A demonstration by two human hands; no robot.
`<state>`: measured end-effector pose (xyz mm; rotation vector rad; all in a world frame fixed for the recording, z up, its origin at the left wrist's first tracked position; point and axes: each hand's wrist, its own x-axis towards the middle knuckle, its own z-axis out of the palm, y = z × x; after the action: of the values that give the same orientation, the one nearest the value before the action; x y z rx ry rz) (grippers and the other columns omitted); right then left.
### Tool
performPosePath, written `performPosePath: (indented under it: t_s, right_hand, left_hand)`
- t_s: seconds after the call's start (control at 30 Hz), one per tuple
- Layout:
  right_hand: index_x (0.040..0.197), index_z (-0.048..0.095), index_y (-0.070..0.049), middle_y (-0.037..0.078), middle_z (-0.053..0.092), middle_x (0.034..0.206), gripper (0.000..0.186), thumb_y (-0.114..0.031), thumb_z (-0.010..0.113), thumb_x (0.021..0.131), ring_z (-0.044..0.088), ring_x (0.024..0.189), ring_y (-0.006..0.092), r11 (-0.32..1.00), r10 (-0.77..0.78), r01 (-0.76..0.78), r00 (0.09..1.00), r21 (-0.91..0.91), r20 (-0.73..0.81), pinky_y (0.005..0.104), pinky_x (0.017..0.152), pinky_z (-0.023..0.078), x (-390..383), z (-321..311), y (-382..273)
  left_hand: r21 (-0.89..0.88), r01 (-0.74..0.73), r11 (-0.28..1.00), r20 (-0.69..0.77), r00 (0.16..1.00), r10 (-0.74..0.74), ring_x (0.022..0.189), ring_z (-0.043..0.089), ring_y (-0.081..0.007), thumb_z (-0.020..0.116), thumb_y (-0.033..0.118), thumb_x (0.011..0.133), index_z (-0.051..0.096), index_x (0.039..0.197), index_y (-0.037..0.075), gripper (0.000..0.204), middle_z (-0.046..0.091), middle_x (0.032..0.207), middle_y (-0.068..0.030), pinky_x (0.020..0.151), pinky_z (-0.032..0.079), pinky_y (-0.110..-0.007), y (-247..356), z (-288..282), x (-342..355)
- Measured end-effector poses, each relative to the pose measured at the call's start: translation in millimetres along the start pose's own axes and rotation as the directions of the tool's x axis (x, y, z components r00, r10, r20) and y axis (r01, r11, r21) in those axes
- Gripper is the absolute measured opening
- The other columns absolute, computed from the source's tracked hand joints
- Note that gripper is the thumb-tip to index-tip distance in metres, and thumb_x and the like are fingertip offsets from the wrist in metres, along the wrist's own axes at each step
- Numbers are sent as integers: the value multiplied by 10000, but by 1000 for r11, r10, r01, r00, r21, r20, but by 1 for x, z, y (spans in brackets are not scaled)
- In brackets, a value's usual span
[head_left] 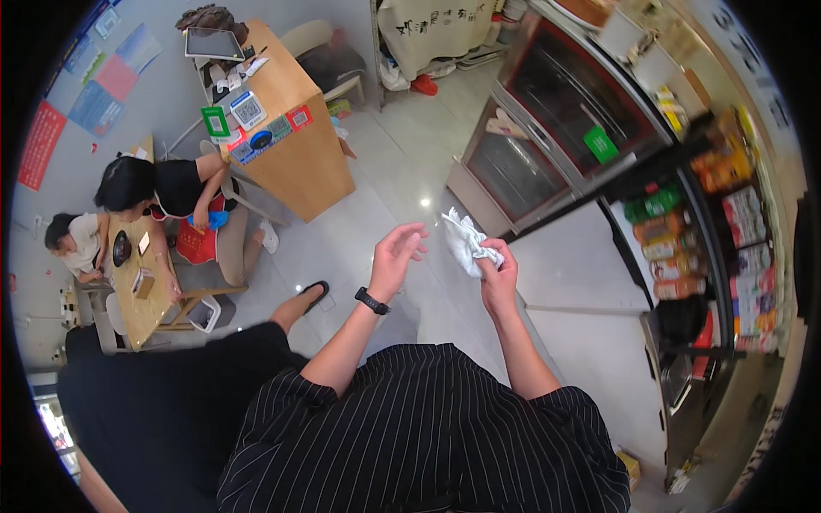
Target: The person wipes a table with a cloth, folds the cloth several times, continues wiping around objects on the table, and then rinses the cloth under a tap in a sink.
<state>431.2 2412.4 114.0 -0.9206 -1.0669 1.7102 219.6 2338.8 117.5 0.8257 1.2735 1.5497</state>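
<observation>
A crumpled white cloth (463,243) with faint pale markings is bunched in my right hand (499,275). The fingers and thumb pinch it, and its loose end sticks up to the left. My left hand (396,259) is raised a little way to the left of the cloth, apart from it, with nothing in it. Its fingers are loosely bent and apart. A black band with a watch (372,300) circles my left wrist. Both hands are in the air above the tiled floor.
A wooden counter (299,162) with code signs stands ahead to the left. Two people sit at a wooden table (147,295) at far left. Someone in black (162,419) is close on my left. Along the right are a glass-door cabinet (547,111) and a drinks fridge (676,248).
</observation>
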Motion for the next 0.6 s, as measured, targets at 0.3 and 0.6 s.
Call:
performPosePath:
  t_s: [0.3, 0.6]
  right_hand:
    - [1086, 643, -48, 32, 637, 1105, 237, 75, 620, 885, 600, 1002, 109, 999, 15, -16, 1000, 31, 15, 236, 865, 470, 216, 100, -13]
    - [1067, 650, -53, 30, 640, 1141, 215, 64, 637, 888, 598, 1034, 114, 1000, -15, 14, 999, 25, 49, 252, 891, 475, 426, 154, 13]
  left_hand:
    - [-9, 14, 1000, -45, 999, -15, 909, 670, -151, 556, 193, 1048, 627, 1272, 17, 294, 698, 1144, -101, 771, 540, -293, 35, -80, 199]
    - [-3, 40, 999, -37, 999, -40, 908, 663, -138, 558, 196, 1047, 619, 1282, 16, 303, 697, 1143, -91, 777, 534, -280, 28, -129, 402]
